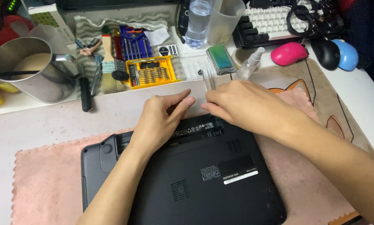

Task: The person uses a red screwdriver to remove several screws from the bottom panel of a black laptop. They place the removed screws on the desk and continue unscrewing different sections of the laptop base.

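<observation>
A black laptop lies upside down on a pink cloth. My left hand rests on its far edge, thumb and forefinger spread over the long battery section. My right hand is just to the right, above the same far edge, and is closed on a pair of metal tweezers whose upper end sticks out beyond my fingers. The tweezer tips are hidden under my fingers.
Behind the laptop lie a yellow screwdriver bit case, a brush, a black pen-like tool, a steel mug, a spray bottle, a water bottle, a keyboard and three computer mice.
</observation>
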